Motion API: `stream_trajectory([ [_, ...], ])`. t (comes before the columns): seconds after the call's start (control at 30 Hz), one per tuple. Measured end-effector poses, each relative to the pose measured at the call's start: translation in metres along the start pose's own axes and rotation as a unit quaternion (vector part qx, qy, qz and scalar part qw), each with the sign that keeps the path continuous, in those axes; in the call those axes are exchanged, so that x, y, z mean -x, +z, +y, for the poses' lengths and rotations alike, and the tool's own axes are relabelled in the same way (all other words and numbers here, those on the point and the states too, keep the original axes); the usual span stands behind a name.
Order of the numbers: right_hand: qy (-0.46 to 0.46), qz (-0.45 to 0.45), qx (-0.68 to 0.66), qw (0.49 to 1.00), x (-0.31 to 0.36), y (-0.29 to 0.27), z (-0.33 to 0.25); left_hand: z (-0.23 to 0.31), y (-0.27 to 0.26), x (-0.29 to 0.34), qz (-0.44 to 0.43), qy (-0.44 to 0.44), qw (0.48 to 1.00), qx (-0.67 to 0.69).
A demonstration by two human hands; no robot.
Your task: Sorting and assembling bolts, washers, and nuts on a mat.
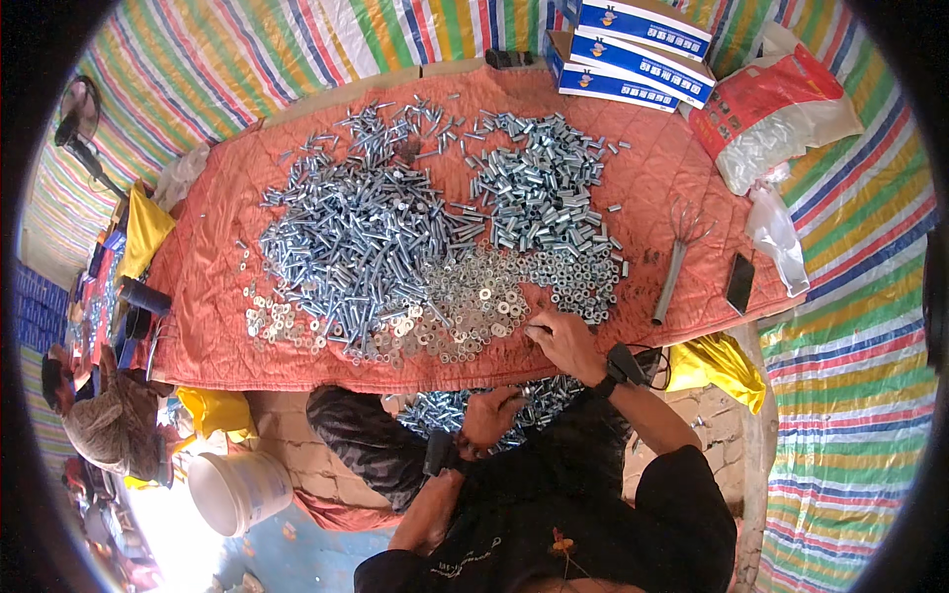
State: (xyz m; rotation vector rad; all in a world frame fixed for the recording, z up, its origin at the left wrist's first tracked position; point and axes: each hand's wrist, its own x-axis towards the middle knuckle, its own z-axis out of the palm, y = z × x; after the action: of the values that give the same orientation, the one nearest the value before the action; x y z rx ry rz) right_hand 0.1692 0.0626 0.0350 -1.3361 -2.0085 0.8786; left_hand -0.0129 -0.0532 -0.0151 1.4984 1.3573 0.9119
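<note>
My right hand (565, 343) is at the table's near edge, its fingertips pinched together beside the flat washers (474, 296) and hex nuts (583, 282). Whatever is between those fingertips is too small to make out. Lower down, my left hand (489, 417) rests over a heap of assembled-looking bolts (425, 407) in front of my lap. Its fingers are curled, and what they hold is hidden. A large pile of long bolts (346, 232) covers the table's left middle. Short metal sleeves (539, 178) form another pile to its right.
A red quilted cloth (682, 287) covers the table. On its right lie a wire claw tool (672, 272) and a dark phone (738, 284). Blue-white boxes (638, 69) and a red-white sack (771, 119) stand behind. A white bucket (232, 494) and another person (114, 425) are at left.
</note>
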Motion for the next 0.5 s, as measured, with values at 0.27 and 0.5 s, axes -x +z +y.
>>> stream_trajectory([
  [0.27,-0.034,-0.008,0.006,0.999,-0.013,0.018,-0.001,-0.017,-0.078,-0.035,0.208,0.121,0.948,-0.209],
  [0.5,-0.029,0.013,0.018,0.999,-0.008,0.02,0.001,0.05,-0.106,-0.101,0.2,-0.172,0.931,-0.253],
])
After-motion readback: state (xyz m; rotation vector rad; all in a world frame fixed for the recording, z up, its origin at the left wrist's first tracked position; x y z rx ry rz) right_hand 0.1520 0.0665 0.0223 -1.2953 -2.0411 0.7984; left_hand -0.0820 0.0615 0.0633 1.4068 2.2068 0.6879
